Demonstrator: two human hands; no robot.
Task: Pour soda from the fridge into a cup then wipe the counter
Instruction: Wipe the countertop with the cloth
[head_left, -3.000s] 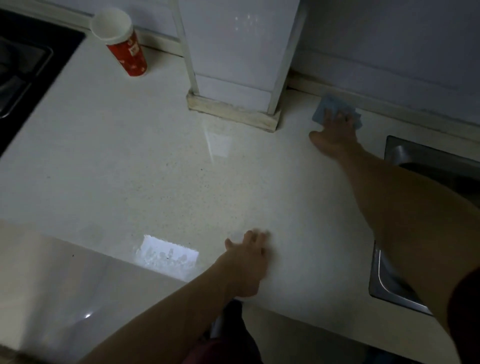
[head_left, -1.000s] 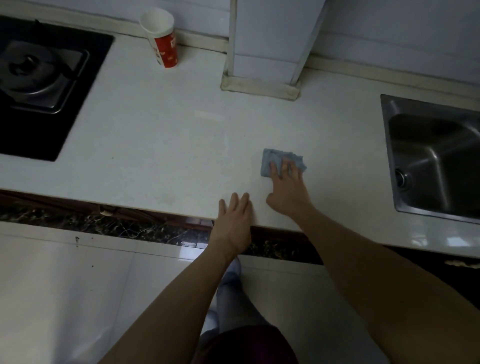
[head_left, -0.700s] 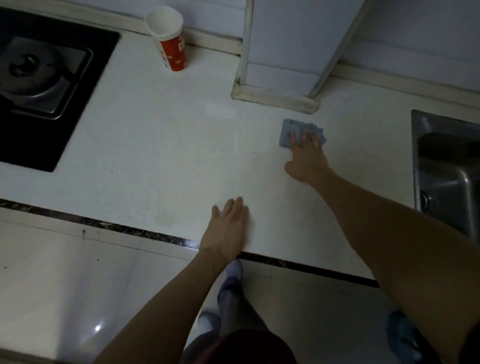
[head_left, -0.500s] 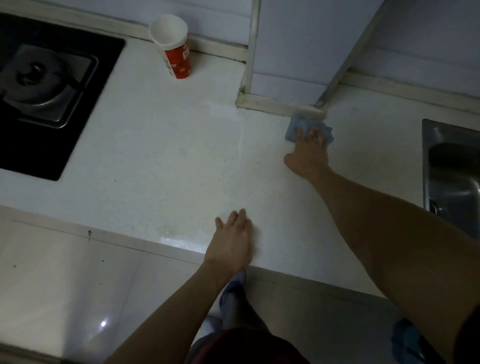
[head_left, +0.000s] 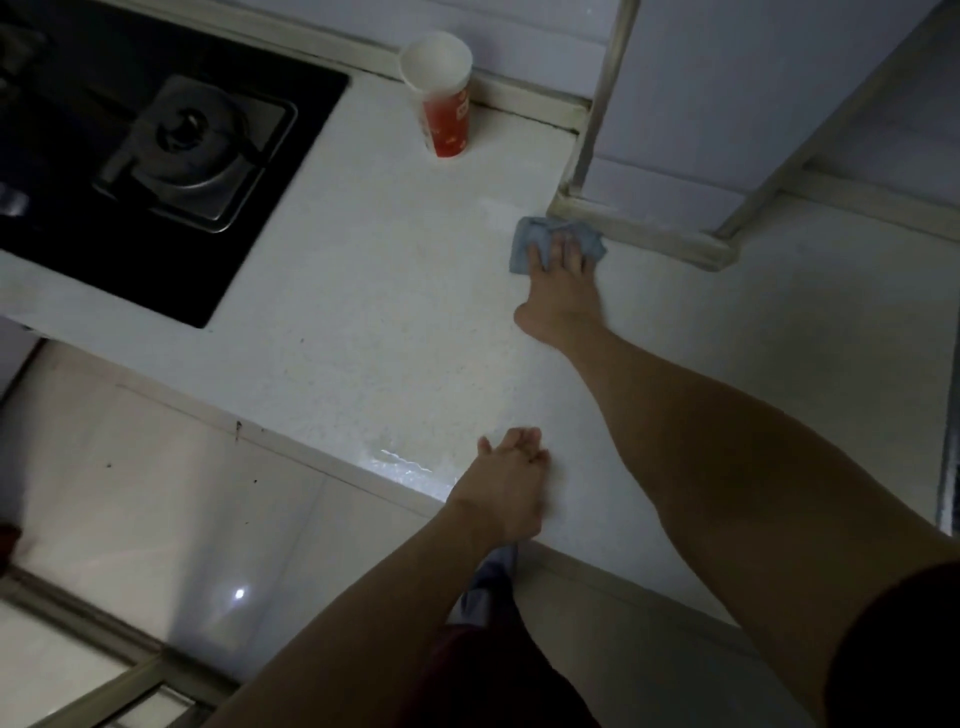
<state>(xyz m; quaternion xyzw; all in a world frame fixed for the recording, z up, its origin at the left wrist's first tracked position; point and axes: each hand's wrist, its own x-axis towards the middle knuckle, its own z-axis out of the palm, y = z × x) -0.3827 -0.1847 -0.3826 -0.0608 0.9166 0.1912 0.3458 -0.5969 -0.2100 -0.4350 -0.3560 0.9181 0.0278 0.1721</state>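
I am looking down at a pale, finely speckled stone counter (head_left: 363, 338) with a smooth, faintly glossy top. My right hand (head_left: 561, 291) is pressing a small crumpled blue cloth (head_left: 530, 236) flat against it, fingers spread and straight over the fabric, not curling round it. The cloth is lying at the far side of the counter, just against the near left corner of a white boxed column (head_left: 675, 130) whose cream base strip is blocking any push farther back. My left hand (head_left: 506, 488) is resting palm down on the near edge of the counter, fingers close together and holding nothing; it is blurred, so I cannot read it more finely. A tall paper cup with a red body and white rim (head_left: 444, 98) is standing upright far left of the cloth, well apart from it, beside the back wall. Farther left, a black glass hob (head_left: 156, 156) with a square metal burner is sitting in the counter. Compared with half a second ago, the cloth and right hand have slid left along the column's base to its corner, while the left hand is staying put.
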